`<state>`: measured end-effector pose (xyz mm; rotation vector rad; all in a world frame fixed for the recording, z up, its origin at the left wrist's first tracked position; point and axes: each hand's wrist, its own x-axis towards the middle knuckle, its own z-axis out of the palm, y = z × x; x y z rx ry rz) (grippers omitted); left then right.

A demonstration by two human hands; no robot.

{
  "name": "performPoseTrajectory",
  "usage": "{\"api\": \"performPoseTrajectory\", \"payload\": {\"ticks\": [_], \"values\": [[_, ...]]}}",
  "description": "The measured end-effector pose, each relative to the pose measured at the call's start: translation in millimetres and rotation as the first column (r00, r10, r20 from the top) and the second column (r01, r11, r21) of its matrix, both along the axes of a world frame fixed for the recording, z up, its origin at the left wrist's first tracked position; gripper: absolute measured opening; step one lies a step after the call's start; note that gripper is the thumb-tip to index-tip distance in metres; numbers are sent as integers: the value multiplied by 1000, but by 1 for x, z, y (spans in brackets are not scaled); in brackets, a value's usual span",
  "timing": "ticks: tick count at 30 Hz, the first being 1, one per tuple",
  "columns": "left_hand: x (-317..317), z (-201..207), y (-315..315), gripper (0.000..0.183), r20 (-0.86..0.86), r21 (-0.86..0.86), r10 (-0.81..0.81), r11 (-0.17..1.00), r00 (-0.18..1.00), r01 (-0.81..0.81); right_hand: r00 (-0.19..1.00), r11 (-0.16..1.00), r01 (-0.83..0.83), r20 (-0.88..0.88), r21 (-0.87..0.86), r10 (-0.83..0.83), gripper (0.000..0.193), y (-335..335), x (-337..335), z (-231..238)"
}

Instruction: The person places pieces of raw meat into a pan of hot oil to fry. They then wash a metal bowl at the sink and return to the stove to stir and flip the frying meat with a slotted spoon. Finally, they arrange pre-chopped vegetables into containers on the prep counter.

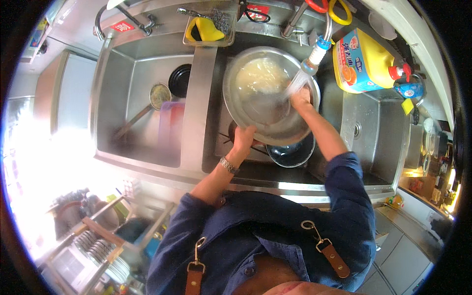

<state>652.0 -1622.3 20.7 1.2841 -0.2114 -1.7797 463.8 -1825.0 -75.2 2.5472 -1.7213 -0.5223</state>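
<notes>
A large round metal basin [253, 129] is tilted over the middle sink, its inside facing up. My left hand [244, 138] grips the near rim, fingers curled around it. Inside the basin, by its right wall, my right hand [301, 97] is under the running water; spray hides its fingers, so their grip cannot be told. Water streams from a tap nozzle [310, 64] with a blue collar. A pale, blurred patch [263, 76] shows in the basin's far part; I cannot make out whether it is reflection or suds. Below the basin sits a dark bowl [293, 155].
The left sink holds a strainer [160, 96] with a long handle, a black round dish [180, 80] and a translucent reddish container [171, 128]. Behind is a tray [209, 43] with a yellow sponge [209, 29] and scourer. A yellow detergent jug [366, 61] stands at right.
</notes>
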Motion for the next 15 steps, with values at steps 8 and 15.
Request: {"api": "performPoseTrajectory", "payload": {"ticks": [8, 15], "values": [[-18, -9, -6, 38, -88, 38, -104, 994, 991, 107, 556, 796, -253, 756, 549, -345, 49, 45, 72, 12], [-19, -16, 9, 36, -18, 32, -116, 993, 993, 116, 871, 927, 79, 427, 366, -242, 44, 63, -26, 41]]}}
